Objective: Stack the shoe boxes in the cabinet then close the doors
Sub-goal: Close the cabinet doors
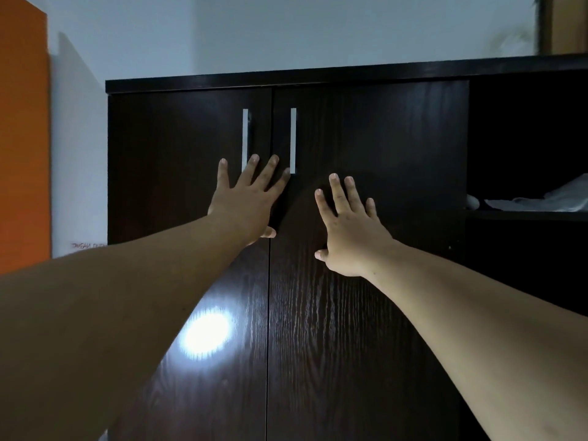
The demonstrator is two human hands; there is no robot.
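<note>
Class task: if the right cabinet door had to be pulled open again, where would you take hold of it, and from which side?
Grip the right door's handle, the upright pale bar beside the centre seam. Come from the front and curl the fingers round its clear middle; the left hand reaches its lower end. The door face is flat, with nothing else to grasp.

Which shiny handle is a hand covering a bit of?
The left handle. The left hand lies flat on the doors and its finger crosses that handle's bottom end. The right handle shows whole, with a fingertip beside it.

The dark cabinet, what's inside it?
Can't see inside: both doors look shut, left hand and right hand flat against them. The open shelf beside holds something white.
</note>
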